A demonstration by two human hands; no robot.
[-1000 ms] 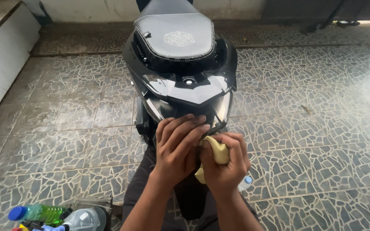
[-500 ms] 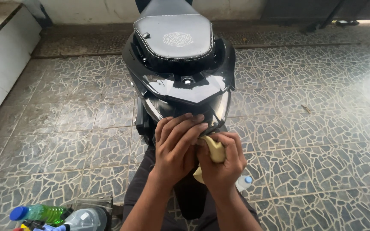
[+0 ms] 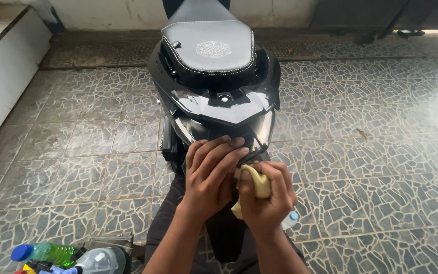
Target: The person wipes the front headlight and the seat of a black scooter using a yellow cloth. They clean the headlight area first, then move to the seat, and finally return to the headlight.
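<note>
Gripping a bunched yellow cloth [image 3: 255, 183] in the right hand [image 3: 265, 198], pressing it under the scooter's tail light [image 3: 252, 134] for reaching the lower edge. Spreading the left hand [image 3: 210, 172] open, flat on the lens, steadying. Farther off, black seat [image 3: 209, 50] sitting untouched.

Counting one black scooter [image 3: 214, 86], two hands [image 3: 210, 177] at its tail, one yellow cloth [image 3: 257, 186], three bottles [image 3: 41, 252] lying beside its rear.

Bare forearms, no sleeves, left hand [image 3: 210, 175] & right hand [image 3: 265, 195] ungloved, dark trousers [image 3: 224, 238].
</note>
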